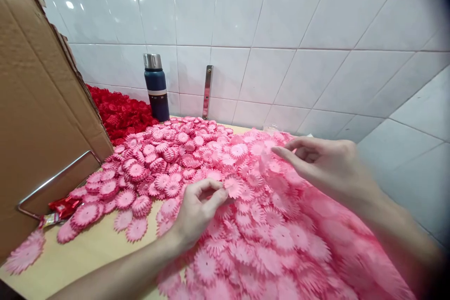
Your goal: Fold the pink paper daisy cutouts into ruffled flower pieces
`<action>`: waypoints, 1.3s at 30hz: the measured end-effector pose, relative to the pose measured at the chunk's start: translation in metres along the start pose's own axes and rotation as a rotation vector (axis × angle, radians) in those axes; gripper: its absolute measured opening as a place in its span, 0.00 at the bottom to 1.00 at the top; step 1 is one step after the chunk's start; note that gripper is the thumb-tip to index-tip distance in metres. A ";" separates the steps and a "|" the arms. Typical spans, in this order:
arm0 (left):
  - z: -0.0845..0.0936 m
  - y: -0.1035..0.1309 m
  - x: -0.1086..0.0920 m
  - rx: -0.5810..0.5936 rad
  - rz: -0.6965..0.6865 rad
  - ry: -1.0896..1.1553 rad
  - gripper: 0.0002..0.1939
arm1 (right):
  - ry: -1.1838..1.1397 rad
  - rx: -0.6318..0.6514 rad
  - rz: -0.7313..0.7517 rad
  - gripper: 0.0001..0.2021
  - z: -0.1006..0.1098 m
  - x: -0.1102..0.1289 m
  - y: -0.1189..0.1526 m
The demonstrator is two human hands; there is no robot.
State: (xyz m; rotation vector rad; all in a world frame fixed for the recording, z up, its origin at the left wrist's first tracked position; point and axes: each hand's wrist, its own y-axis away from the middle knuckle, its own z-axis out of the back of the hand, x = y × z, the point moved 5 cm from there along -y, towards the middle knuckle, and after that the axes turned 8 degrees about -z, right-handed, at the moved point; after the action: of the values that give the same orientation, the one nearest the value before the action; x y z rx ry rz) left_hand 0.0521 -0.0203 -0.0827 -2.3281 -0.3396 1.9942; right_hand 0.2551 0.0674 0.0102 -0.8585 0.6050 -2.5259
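My left hand (pixel 202 204) is over the middle of a large heap of pink scalloped fabric discs (pixel 281 236). Its thumb and index finger pinch the edge of a pink disc (pixel 232 186). Higher and to the right, my right hand (pixel 316 157) has its thumb and fingertips close together above the heap's far side. A blurred, pale pink disc (pixel 269 146) is by those fingertips; whether they grip it is unclear. Thicker, layered pink discs (pixel 137 171) lie piled at the left of the heap.
A dark blue bottle (pixel 157 89) stands near the tiled wall (pixel 281 9), beside a red pile (pixel 123 112). A cardboard panel (pixel 42 103) rises at the left, with a metal wire frame (pixel 58 178) and a red wrapper (pixel 65 206) at its foot. A metal bracket (pixel 207 91) is at the wall.
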 end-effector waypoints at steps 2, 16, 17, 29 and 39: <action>-0.004 0.001 0.003 0.032 0.045 0.052 0.08 | -0.108 0.191 0.028 0.15 -0.005 0.013 0.005; -0.012 0.002 -0.010 0.252 -0.052 0.034 0.08 | -0.251 0.837 0.178 0.08 -0.038 0.055 0.032; -0.013 0.001 -0.010 0.266 -0.063 0.037 0.08 | -0.267 0.853 0.172 0.07 -0.037 0.055 0.032; -0.015 0.002 -0.006 0.350 -0.045 0.013 0.14 | -0.361 0.918 0.109 0.09 -0.043 0.054 0.033; -0.015 0.002 -0.007 0.362 -0.012 -0.018 0.12 | -0.420 0.964 0.082 0.08 -0.045 0.050 0.033</action>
State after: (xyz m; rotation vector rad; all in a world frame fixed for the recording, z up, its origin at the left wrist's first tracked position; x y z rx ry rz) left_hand 0.0660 -0.0221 -0.0739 -2.0787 0.0097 1.8844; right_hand 0.1971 0.0271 -0.0152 -0.8769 -0.6522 -2.0586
